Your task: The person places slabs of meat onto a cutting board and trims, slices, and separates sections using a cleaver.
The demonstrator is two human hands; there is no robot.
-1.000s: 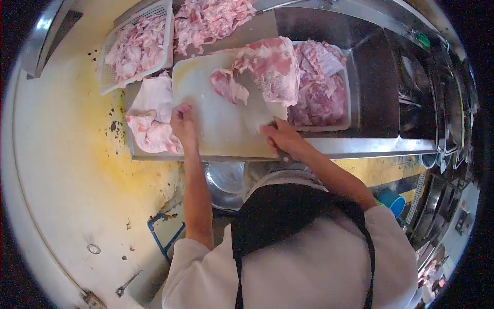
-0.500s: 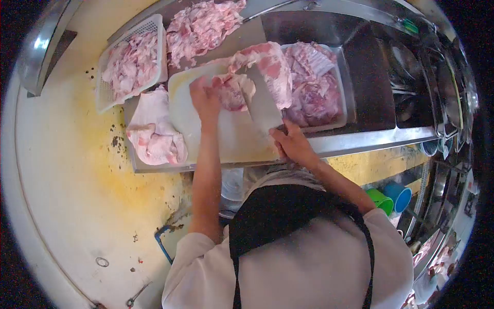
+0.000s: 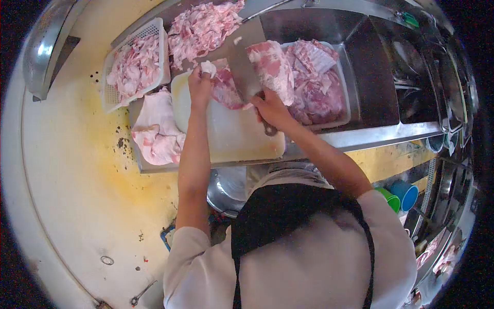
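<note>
My right hand [image 3: 272, 109] is wrapped around the handle of a cleaver [image 3: 244, 72], whose broad blade points away from me over the cutting board. My left hand [image 3: 199, 88] is closed on a small whitish scrap of fat [image 3: 208, 68] at the board's upper left. Between the hands a piece of raw meat [image 3: 226, 91] lies on the white cutting board [image 3: 216, 139], partly covered by the blade. Just right of the blade is a larger slab of meat [image 3: 274, 67] with a fatty edge.
A perforated white basket [image 3: 109, 95] of meat scraps stands at the left, beside a heap of trimmings [image 3: 203, 31]. Below them lies a skin-on cut [image 3: 157, 126]. A white tray [image 3: 346, 105] with ribs and meat sits right of the board, near the metal counter edge [image 3: 370, 138].
The cleaver has moved left and away from me, with its blade swung more upright. My left hand has shifted up slightly, and a whitish scrap now shows in its fingers.
</note>
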